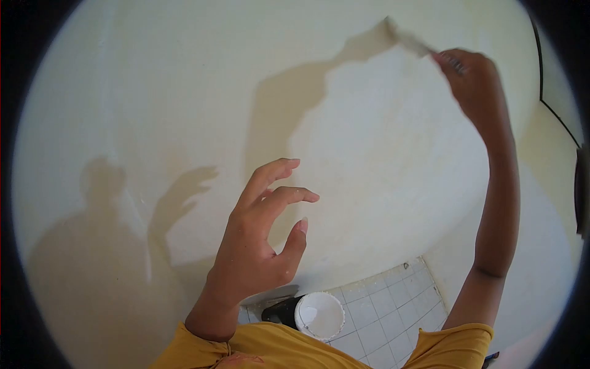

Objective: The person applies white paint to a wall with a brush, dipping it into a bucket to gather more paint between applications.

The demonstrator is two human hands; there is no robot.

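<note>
High up against the wall (184,92), the right hand (470,80) is closed around the handle end of a flat tool (409,40). The arm below it is stretched almost straight upward. The tool is slim and pale and slants up and away from the fist toward the left, with its far tip meeting the wall surface. It is blurred, so I cannot tell whether it is a brush or a blade. Its shadow falls on the wall just beside the tip and widens downward into a large dark patch.

Lower down and to the left, the left hand (258,240) hangs in the air in front of the wall. It is open and holds nothing, with the fingers loosely curled and spread and the thumb set apart from them. Its shadow lies on the wall further left, next to the shadow of a head and shoulders.

Yellow sleeves (276,350) cover both upper arms. Between the arms and far below them, a white bucket (319,315) stands on the tiled floor (393,307), near the edge where the floor meets the foot of the wall. A dark object (279,310) sits against the bucket's left side, and what it is I cannot tell.
</note>
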